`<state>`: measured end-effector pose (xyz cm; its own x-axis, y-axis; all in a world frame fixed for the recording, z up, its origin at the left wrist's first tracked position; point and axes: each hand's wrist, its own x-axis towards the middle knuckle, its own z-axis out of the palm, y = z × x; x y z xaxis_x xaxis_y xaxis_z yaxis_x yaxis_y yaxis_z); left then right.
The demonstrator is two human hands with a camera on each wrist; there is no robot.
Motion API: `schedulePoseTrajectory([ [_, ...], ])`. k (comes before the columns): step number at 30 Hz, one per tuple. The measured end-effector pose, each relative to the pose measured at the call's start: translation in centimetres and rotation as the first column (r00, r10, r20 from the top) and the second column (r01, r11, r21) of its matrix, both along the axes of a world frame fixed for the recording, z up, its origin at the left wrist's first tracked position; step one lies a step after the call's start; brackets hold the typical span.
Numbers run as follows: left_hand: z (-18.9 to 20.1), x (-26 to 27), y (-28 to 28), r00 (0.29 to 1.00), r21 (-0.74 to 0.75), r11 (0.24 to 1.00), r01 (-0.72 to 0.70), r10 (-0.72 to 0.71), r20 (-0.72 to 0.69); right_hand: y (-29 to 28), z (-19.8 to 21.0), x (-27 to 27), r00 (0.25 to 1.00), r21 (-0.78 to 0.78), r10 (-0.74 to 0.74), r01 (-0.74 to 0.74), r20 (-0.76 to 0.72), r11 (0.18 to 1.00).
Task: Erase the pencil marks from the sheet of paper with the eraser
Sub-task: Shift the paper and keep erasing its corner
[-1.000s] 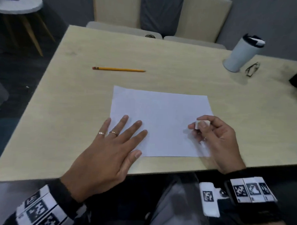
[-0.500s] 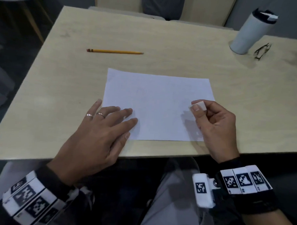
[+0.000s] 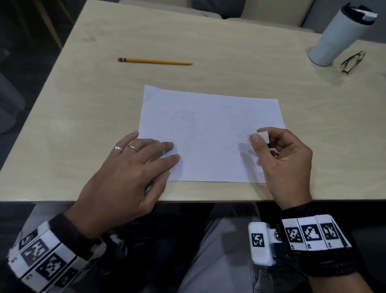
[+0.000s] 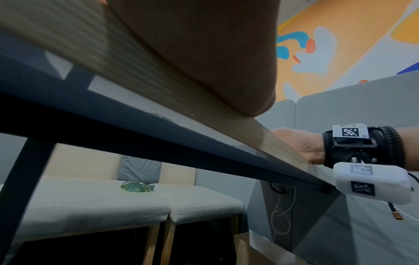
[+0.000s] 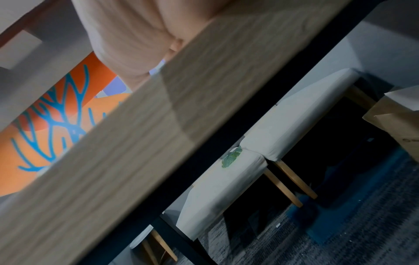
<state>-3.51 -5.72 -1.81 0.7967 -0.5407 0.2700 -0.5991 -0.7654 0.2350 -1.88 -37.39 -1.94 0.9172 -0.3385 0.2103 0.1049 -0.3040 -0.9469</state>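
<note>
One small white block eraser (image 3: 264, 136) is pinched between the thumb and forefinger of the right hand (image 3: 282, 163), held over the right edge of the white rectangular sheet of paper (image 3: 210, 133), at about 3 o'clock on the sheet; whether the eraser touches the paper cannot be told. Only faint grey pencil marks (image 3: 184, 123) show left of the sheet's centre. The sheet lies flat near the front edge of the pale wood-grain counter (image 3: 235, 59). The left hand (image 3: 129, 172) lies flat with fingers straight and slightly spread, its fingertips pressing the sheet's corner at 8 o'clock. From the sheet, a yellow wooden pencil (image 3: 155, 61) lies at 11 o'clock, well apart. A tall white tumbler with a dark lid (image 3: 338, 35) stands at 2 o'clock, folded spectacles (image 3: 352, 62) just beside it. Cream cushioned seats (image 4: 127, 202) stand behind the counter, before a wall with an orange and blue mural (image 4: 317, 44).
</note>
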Motion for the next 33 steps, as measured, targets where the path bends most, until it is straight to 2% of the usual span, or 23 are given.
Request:
schedulePoseTrajectory([
  [13, -0.1, 0.0, -0.1, 1.0, -0.045, 0.999, -0.025, 0.025, 0.003, 0.7, 0.1, -0.1, 0.995, -0.14, 0.095, -0.097, -0.02, 0.985],
  [25, 0.0, 0.1, -0.2, 0.999, -0.088, 0.995, -0.041, 0.039, -0.017, 1.2, 0.2, -0.9, 0.994, -0.193, 0.095, -0.082, 0.059, 0.978],
  [29, 0.2, 0.4, -0.5, 0.996, -0.135, 0.988, -0.08, 0.073, -0.059, 1.0, 0.3, -1.8, 0.988, -0.167, 0.017, 0.009, 0.152, 0.986],
  [33, 1.0, 0.8, -2.4, 0.984, -0.112, 0.978, -0.174, 0.17, -0.045, 0.2, 0.3, -1.8, 0.987, -0.045, -0.088, 0.095, 0.135, 0.994],
])
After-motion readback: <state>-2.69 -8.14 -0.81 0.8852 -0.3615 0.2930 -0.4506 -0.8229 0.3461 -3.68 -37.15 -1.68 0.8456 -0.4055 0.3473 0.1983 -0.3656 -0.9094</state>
